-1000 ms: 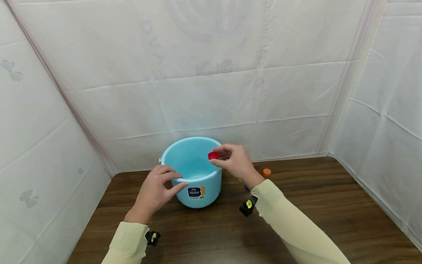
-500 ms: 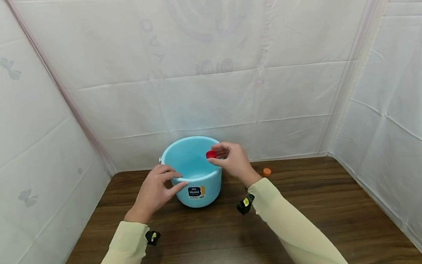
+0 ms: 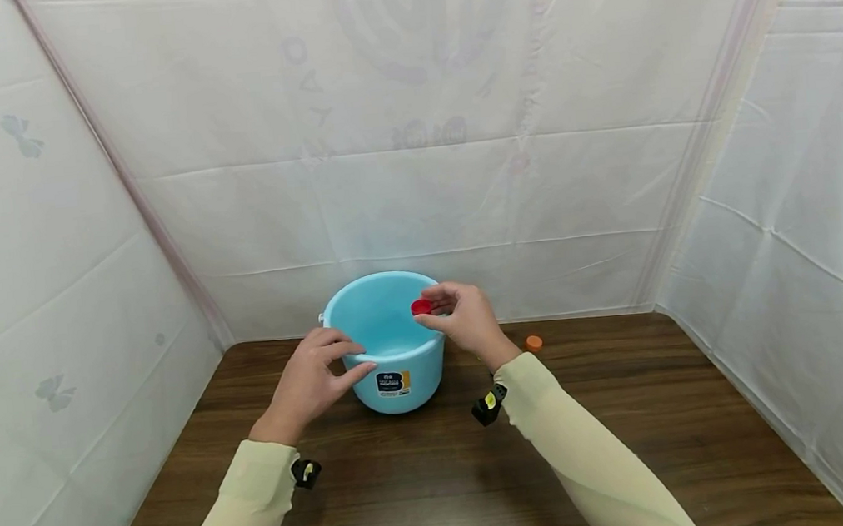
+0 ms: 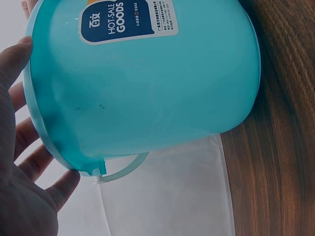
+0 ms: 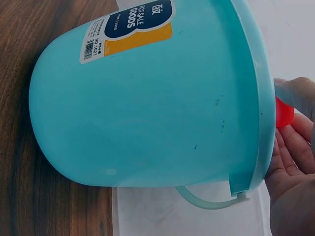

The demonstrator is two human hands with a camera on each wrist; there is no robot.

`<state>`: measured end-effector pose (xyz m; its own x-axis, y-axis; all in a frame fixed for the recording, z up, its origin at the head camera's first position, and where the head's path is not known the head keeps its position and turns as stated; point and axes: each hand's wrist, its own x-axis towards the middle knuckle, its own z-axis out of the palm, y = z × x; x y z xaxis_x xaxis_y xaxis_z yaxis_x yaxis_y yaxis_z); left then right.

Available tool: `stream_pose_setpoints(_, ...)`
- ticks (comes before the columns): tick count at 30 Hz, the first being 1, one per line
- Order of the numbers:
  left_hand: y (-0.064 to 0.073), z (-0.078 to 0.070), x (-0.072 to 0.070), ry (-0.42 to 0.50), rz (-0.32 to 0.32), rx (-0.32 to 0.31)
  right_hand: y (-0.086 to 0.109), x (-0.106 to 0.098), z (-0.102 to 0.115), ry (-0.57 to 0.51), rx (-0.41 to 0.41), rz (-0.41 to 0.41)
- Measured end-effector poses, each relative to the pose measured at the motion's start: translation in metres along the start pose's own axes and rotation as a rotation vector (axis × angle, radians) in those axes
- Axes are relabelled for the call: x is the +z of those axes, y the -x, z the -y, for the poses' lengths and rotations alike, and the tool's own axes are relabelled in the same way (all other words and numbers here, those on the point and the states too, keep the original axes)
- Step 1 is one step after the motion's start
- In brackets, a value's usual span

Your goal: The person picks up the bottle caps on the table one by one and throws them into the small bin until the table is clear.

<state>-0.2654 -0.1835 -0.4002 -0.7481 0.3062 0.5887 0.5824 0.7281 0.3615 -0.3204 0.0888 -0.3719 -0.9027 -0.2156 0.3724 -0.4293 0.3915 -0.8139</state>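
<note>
Barely shifted from a second ago, the right hand (image 3: 464, 322) has eased a touch leftward, bringing the red cap (image 3: 421, 307) a little farther over the bucket (image 3: 425, 371). Its grip is pinched on that cap, between thumb and fingers; the cap is over the opening, near the right side of the rim, and whether it touches the rim I can't tell. The left hand (image 3: 314, 374) has its grip clamped on the near left rim, thumb outside and fingers inside, just as before. A dark blue, white and yellow label (image 3: 393, 384) faces the person, and the handle (image 4: 127, 171) curves down from its pivot. An orange cap (image 3: 534, 342) sits on the table (image 3: 425, 471) beyond the right wrist. White sheets (image 3: 460, 193) rise behind and on both sides.
</note>
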Motion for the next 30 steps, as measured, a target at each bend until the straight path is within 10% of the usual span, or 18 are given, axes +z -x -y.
stream_pose_setpoints(30, -0.0005, 0.0011, -0.0005, -0.007, 0.004, 0.017, -0.0033, 0.0015, -0.0001, 0.025, -0.048, 0.011)
